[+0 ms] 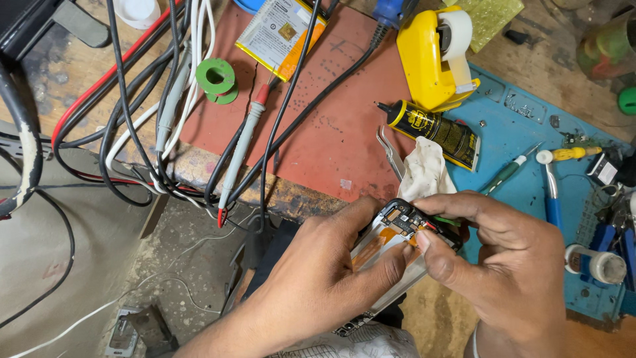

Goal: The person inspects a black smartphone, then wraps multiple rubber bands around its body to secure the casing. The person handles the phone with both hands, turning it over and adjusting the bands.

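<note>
While gripped in left hand, opened phone slants near-left to far-right; right hand fingers pinched on far end.

A: Where's the left hand?
B: Comes up from bottom centre, forearm angled to the upper right. Thumb lies along the top, fingers curled under, closed in a grip.
A: And the right hand?
B: Enters from the lower right, back twd the camera, wrist bent inward. Index finger stretched left, thumb tip pressing down just below it. Fingertips of both hands nearly meet, approx. mid-frame.
</note>
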